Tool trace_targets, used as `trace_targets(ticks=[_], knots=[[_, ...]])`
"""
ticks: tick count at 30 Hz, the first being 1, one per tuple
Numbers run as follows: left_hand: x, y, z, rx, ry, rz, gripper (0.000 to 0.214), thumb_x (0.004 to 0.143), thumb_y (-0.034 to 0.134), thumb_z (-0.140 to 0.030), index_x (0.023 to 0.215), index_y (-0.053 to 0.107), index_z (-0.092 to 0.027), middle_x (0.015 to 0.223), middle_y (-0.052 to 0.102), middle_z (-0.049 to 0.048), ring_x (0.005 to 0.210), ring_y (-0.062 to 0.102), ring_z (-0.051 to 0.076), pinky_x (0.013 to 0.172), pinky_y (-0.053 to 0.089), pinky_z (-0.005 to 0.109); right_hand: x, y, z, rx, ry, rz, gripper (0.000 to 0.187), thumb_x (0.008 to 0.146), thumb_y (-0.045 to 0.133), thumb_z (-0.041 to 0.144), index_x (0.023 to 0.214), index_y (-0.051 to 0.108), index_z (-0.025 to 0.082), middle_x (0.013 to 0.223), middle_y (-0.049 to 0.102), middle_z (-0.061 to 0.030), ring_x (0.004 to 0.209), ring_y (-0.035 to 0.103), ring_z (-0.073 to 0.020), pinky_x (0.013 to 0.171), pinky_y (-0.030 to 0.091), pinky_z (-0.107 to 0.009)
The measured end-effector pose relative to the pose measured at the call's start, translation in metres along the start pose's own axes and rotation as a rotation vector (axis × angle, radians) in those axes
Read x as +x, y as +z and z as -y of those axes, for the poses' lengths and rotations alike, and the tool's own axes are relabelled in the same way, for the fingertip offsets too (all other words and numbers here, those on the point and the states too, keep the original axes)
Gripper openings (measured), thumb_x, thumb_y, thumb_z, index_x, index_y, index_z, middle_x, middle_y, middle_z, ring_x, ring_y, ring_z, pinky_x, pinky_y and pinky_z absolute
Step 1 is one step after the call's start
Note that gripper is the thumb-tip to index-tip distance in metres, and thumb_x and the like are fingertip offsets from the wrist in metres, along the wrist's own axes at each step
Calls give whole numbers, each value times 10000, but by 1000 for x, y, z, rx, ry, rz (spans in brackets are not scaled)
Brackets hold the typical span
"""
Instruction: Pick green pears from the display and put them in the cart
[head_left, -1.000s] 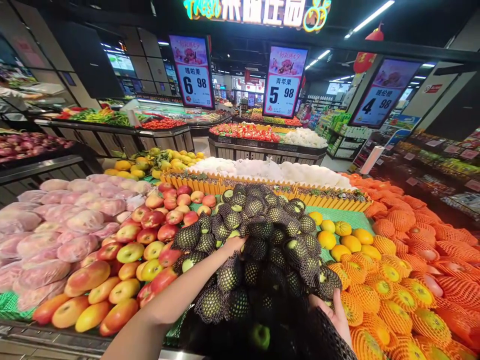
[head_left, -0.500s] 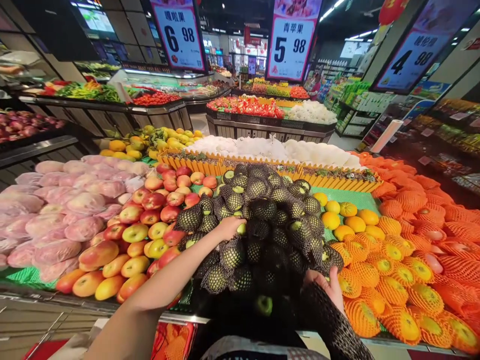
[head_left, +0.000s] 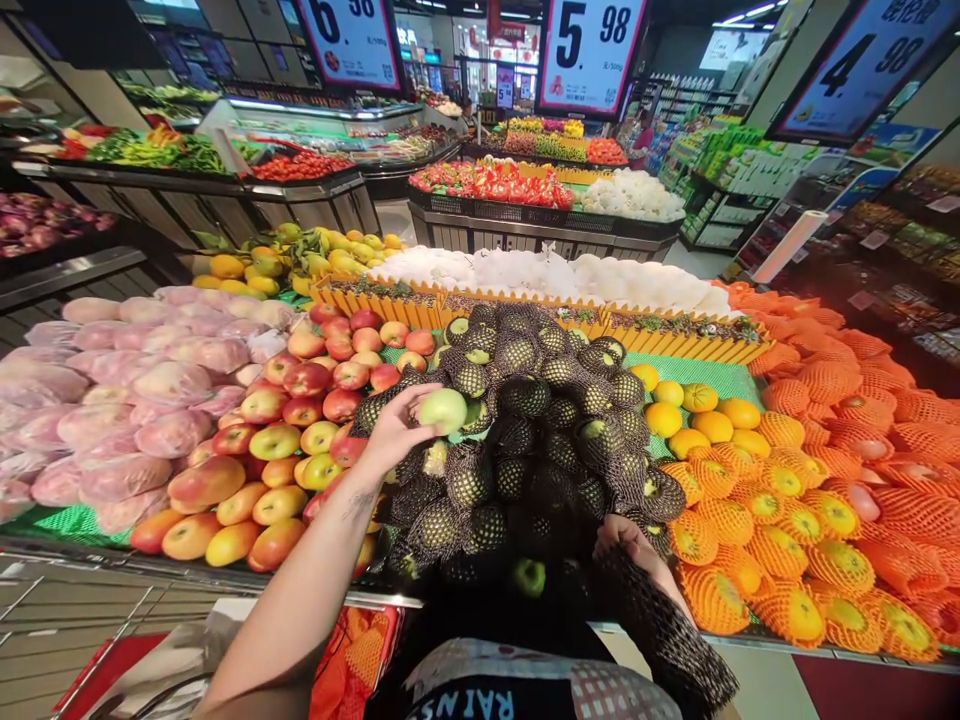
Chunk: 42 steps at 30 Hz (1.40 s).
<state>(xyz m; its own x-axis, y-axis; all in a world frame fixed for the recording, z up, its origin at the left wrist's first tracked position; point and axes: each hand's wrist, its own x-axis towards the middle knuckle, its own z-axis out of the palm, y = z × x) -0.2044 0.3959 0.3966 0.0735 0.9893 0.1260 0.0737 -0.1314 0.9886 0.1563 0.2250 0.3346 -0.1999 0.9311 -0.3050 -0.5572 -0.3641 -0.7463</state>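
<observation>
My left hand (head_left: 394, 430) is lifted above the fruit display with its fingers wrapped round a bare green apple (head_left: 443, 409). Beneath it lies a heap of green apples in black foam netting (head_left: 525, 430). My right hand (head_left: 634, 545), in a dark netted sleeve, rests curled on the near right edge of that heap; what its fingers hold is hidden. Another bare green apple (head_left: 529, 577) lies at the front of the pile.
Red and yellow apples (head_left: 300, 440) lie left of the heap, pink bagged fruit (head_left: 112, 400) further left. Oranges (head_left: 697, 420) and orange-netted fruit (head_left: 810, 500) fill the right. A yellow fence (head_left: 525, 320) divides off white fruit behind. A red cart (head_left: 150, 670) stands below. Price signs hang overhead.
My left hand has lifted a bare green apple out of the netted pile and turned it upward. The view has tilted down, showing the cart and counter edge.
</observation>
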Motion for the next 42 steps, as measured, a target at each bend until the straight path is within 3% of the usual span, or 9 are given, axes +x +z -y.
trace_targets(ticks=[4,9,13,16,20,25,29,36,42], knots=[[-29,9,1,-784,-317,-294,421,644,752,-227,1052,673,-160,744,627,-16,538,505,50,402,369,86,-1,12,8,-49,12,38,429,597,876,514,632,575,210,582,414,43,518,332,-111,496,272,-242],[-69,32,-6,-1150,-436,-194,395,824,681,-350,1152,637,-134,1002,706,122,648,588,78,364,377,57,-5,16,9,-137,31,28,415,688,833,533,649,589,200,593,475,26,527,336,-112,482,251,-227],[-105,57,1,-1069,-454,-263,665,629,888,-405,1204,628,-195,871,718,43,622,621,90,390,420,78,-11,33,3,-170,87,6,295,845,729,463,754,629,201,653,496,30,552,343,-103,502,273,-208],[-132,78,15,-915,-549,-195,801,474,959,-441,1172,640,-213,795,721,22,597,655,134,420,469,148,-15,51,0,-149,112,22,261,862,701,457,794,615,220,693,461,44,578,347,-104,531,320,-207],[-157,104,28,-717,-637,52,716,578,909,-437,1182,623,-182,942,747,94,708,735,219,481,494,206,-15,59,2,-90,155,176,348,731,741,513,808,602,204,705,500,23,602,422,-129,564,378,-245],[-164,124,20,-703,-663,172,661,638,874,-393,1182,545,-210,1109,706,99,882,746,268,552,526,229,-7,57,10,-27,19,388,325,689,804,273,840,518,233,650,566,54,528,424,-103,527,333,-209],[-161,128,11,-785,-618,131,640,707,837,-383,1242,507,-263,1099,667,29,887,673,176,669,551,258,-2,70,12,-257,-94,321,246,824,751,223,964,549,236,785,608,41,652,502,-105,618,389,-202],[-154,132,14,-862,-556,5,532,832,707,-522,1232,548,-210,1045,695,32,1052,643,226,892,496,308,5,84,-17,-519,-124,503,263,927,666,300,1163,549,290,1024,593,9,967,559,-142,888,453,-277],[-156,136,16,-909,-619,-4,541,817,749,-456,1244,501,-234,1015,708,15,955,684,200,831,511,289,4,77,-30,-692,-274,262,332,920,670,288,1217,523,307,919,699,22,816,638,-137,753,485,-272]])
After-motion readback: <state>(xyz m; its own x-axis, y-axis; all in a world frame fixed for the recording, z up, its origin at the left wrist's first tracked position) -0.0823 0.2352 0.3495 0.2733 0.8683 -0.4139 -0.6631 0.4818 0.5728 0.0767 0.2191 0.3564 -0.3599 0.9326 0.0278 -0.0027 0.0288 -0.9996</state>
